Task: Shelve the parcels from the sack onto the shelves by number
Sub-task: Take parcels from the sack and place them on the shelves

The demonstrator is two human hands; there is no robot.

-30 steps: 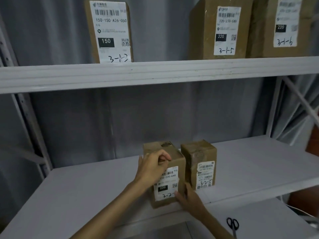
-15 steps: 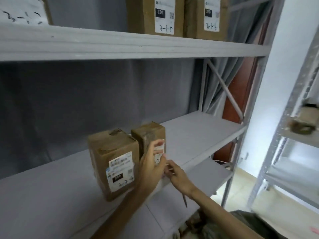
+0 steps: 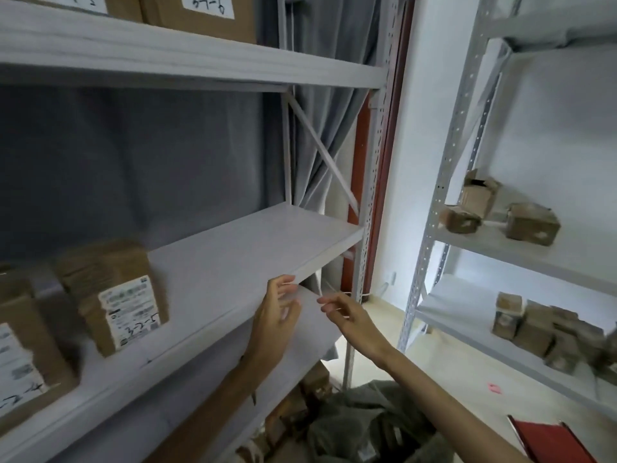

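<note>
Two brown cardboard parcels stand on the middle shelf [image 3: 253, 242] at the left: one with a handwritten label [image 3: 113, 295] and a nearer one [image 3: 23, 355] cut off by the frame edge. My left hand [image 3: 275, 315] hovers in front of the shelf's front edge, fingers apart, holding nothing. My right hand [image 3: 347, 315] is just to its right, also empty with fingers loosely spread. A grey-green sack [image 3: 364, 426] lies on the floor below my arms, with brown parcels [image 3: 300, 406] beside it.
The upper shelf [image 3: 200, 61] carries labelled boxes [image 3: 200, 15]. A second white rack [image 3: 500, 248] at the right holds several small brown parcels [image 3: 531, 223]. A red folder [image 3: 551, 439] lies on the floor at lower right. A grey curtain hangs behind the shelves.
My view has swung right and down. Both hands have left the two parcels on the middle shelf and moved right, off the shelf edge, empty.
</note>
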